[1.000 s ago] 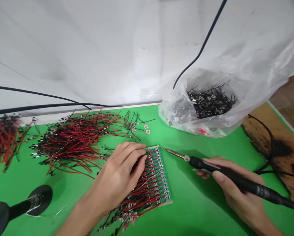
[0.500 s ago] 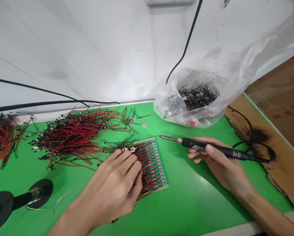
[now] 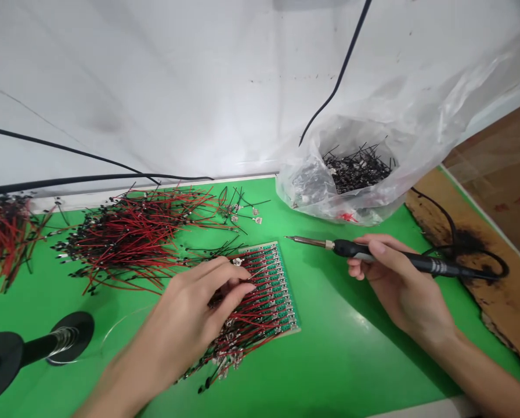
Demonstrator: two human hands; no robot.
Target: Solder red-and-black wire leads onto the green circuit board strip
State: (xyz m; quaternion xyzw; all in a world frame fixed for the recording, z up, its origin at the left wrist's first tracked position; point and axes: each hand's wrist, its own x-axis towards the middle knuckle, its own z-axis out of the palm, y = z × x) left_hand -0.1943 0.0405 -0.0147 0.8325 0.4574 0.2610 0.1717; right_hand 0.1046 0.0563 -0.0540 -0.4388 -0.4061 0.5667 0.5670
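While the right hand (image 3: 403,293) holds a soldering iron (image 3: 356,249) like a pen, its fingers wrapped around the black grip with the thumb on top, the left hand (image 3: 194,310) reaches over the left side of a green circuit board (image 3: 292,302). Its thumb and forefinger are nearly together, pinching a thin silvery wire (image 3: 260,270) that slants over the board. The board lies on the green bench (image 3: 338,360), near the middle of the scene, with rows of red wires (image 3: 266,299) running leftward from its metal contacts and bunching beneath and beside the left hand. The iron's metal tip (image 3: 288,237) points left, just beside the board's far right corner and apart from it. On the near left, a black spool (image 3: 79,330) carries more silvery wire. Farther back lie a large pile of red and black wires (image 3: 132,232) and, at the left edge, a smaller pile (image 3: 7,232). A few loose parts (image 3: 256,220) sit beyond the board. On the far right, a clear plastic bag (image 3: 373,216) holds many black wires (image 3: 360,168), and scorched cardboard (image 3: 497,307) lies to its right under a black cable (image 3: 446,216).
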